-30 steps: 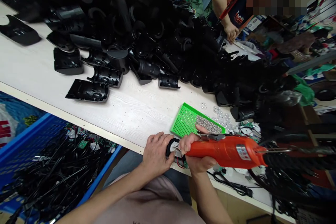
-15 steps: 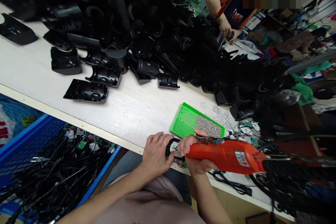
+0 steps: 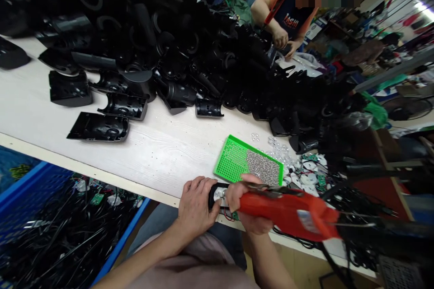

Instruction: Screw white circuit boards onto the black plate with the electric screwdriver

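My right hand is wrapped round a red electric screwdriver whose tip points left at a small black part at the table's front edge. My left hand is closed on that black part and holds it down. A green screw tray with a patch of silver screws lies just behind both hands. Red wires show under the part.
A big heap of black plastic housings covers the back of the white table. Small circuit boards and clear lenses lie right of the tray. A blue crate of cables stands lower left. Another person's hands work at the far side.
The view has shifted, so everything sits a little further left and lower. My hands stay on the part and the screwdriver. The other person's hands have come together on the heap.
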The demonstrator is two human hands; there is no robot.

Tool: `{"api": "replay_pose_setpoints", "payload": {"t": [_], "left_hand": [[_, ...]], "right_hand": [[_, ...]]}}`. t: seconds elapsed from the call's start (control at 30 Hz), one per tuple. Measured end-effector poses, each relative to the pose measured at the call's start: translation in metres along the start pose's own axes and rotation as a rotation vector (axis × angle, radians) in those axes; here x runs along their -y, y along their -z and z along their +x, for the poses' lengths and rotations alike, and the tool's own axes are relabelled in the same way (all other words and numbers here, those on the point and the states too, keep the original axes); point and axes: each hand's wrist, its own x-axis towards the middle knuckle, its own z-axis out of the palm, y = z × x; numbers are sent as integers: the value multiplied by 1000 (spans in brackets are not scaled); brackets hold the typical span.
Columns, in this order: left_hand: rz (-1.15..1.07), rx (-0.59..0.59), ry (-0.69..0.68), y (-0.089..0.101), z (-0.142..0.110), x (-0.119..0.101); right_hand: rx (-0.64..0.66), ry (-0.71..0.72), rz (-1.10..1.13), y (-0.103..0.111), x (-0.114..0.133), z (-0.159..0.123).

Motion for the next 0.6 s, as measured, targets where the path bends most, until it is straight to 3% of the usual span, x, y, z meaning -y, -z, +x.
{"api": "replay_pose_setpoints", "payload": {"t": [0.13, 0.3, 0.4, 0.6], "left_hand": [[40, -47, -38, -1, 0, 4], [69, -34, -140, -2, 0, 10], [84, -11, -131, -3, 2, 10], [88, -11, -128, -3, 3, 10]], "right_hand": [[-130, 257, 85, 20, 12, 41], [-195, 195, -8, 45, -21, 85], [-180, 169, -11, 48, -38, 91], [-136, 142, -21, 49, -47, 89]]}}
